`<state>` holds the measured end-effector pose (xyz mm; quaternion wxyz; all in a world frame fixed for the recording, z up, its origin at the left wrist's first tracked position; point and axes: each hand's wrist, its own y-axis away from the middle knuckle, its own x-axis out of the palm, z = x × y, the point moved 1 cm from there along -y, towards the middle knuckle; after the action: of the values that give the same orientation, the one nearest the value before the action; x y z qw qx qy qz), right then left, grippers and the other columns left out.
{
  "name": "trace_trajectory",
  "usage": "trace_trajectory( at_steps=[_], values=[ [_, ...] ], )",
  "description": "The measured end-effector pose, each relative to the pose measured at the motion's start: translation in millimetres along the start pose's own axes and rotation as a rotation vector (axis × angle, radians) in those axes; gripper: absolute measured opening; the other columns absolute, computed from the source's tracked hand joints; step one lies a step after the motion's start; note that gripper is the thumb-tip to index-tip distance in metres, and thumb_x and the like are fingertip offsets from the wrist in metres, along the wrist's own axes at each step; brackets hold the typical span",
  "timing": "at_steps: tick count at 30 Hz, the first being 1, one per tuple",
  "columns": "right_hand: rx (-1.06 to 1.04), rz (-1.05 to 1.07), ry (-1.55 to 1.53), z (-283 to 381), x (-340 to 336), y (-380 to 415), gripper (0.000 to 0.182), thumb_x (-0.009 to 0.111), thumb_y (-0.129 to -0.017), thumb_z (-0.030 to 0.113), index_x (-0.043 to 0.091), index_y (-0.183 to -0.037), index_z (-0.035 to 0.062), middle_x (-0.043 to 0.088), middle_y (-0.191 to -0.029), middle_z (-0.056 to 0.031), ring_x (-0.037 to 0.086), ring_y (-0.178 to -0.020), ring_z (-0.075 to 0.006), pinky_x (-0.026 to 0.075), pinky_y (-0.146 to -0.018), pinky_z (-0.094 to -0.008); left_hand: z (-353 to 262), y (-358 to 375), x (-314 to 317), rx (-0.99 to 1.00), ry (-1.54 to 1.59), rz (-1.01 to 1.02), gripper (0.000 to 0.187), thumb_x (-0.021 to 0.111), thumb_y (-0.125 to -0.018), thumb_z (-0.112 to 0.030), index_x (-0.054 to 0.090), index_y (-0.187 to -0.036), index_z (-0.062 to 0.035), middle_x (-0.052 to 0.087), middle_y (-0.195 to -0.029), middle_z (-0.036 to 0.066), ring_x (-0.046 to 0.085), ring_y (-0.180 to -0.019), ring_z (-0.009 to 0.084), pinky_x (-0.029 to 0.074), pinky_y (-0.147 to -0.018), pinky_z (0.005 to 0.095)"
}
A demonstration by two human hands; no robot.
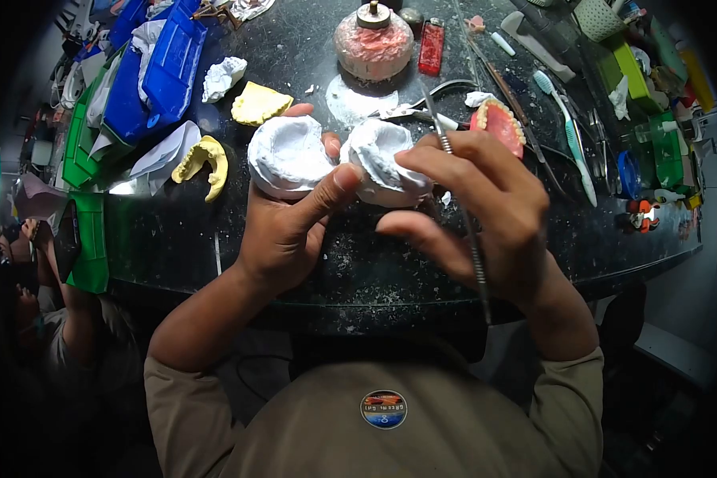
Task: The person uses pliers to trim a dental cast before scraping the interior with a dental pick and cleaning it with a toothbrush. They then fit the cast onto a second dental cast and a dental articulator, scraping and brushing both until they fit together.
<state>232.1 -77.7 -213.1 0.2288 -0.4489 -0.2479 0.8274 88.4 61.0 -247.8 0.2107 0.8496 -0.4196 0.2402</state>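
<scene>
Plaster dominates the head view: two white casts are held together above the dark table (215,239), the left cast (288,155) cupped in the left hand (275,231) and the right cast (386,163) pressed against it. The left hand's fingers are closed around the left cast from below, with the thumb stretched across to touch the right one. The right hand (486,215) is curled shut on a thin metal tool (462,215), pinched like a pen, with its upper end standing past the casts and its lower end pointing toward the body; its fingertips also rest on the right cast. Judging from the white crumbs and dust scattered on the table beneath the hands, some trimming looks done already, though both casts look rough-edged, so more seems left. Farther off lie a yellow cast (203,163), a pink denture (499,123), a toothbrush (566,131), a red lighter (431,46), a burner (373,44) and blue trays (155,72).
</scene>
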Motion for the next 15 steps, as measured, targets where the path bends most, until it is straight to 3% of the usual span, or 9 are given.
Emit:
trace_trajectory(
  at_steps=[3,7,10,11,15],
  values=[
    [-0.025,0.005,0.119,-3,12,6,0.040,0.079,-0.069,0.018,0.062,-0.100,-0.0018,0.061,-0.087,-0.0165,0.062,-0.072,-0.0286,0.049,-0.059,-0.0367,2,-1,0,-0.009,0.003,0.009,0.064,0.066,-0.089,-0.006,0.026,-0.140,-0.0088,0.053,-0.117,0.008,0.059,-0.109,0.0185,0.053,-0.089,0.0321],
    [-0.037,-0.062,0.136,-4,12,6,0.039,0.077,-0.067,0.013,0.063,-0.100,-0.0022,0.062,-0.086,-0.0170,0.062,-0.070,-0.0294,0.048,-0.059,-0.0376,-7,-8,-2,-0.083,0.186,0.074,0.049,0.056,-0.097,-0.023,0.031,-0.136,-0.0059,0.057,-0.121,0.017,0.062,-0.106,0.0232,0.055,-0.086,0.0331],
    [-0.080,-0.075,0.150,-3,2,3,0.039,0.077,-0.066,0.011,0.064,-0.100,-0.0035,0.062,-0.084,-0.0172,0.062,-0.068,-0.0289,0.048,-0.058,-0.0362,-21,-13,-10,0.056,-0.182,0.193,0.047,0.051,-0.099,-0.030,0.035,-0.133,-0.0029,0.060,-0.116,0.021,0.064,-0.102,0.0248,0.055,-0.080,0.0321],
    [-0.088,-0.073,0.156,-1,-1,2,0.039,0.077,-0.066,0.010,0.064,-0.100,-0.0037,0.062,-0.084,-0.0173,0.062,-0.068,-0.0287,0.048,-0.058,-0.0360,-29,-13,-10,0.023,-0.292,0.068,0.042,0.056,-0.097,-0.029,0.045,-0.125,0.0000,0.064,-0.108,0.018,0.066,-0.095,0.0200,0.053,-0.072,0.0281],
    [-0.125,-0.101,0.161,1,-2,3,0.039,0.078,-0.066,0.010,0.065,-0.100,-0.0039,0.062,-0.083,-0.0165,0.062,-0.068,-0.0277,0.047,-0.058,-0.0355,-38,-16,-15,0.098,-0.812,-0.040,0.035,0.064,-0.091,-0.026,0.058,-0.111,0.0018,0.064,-0.093,0.009,0.057,-0.078,0.0070,0.047,-0.066,0.0223]
  ],
)
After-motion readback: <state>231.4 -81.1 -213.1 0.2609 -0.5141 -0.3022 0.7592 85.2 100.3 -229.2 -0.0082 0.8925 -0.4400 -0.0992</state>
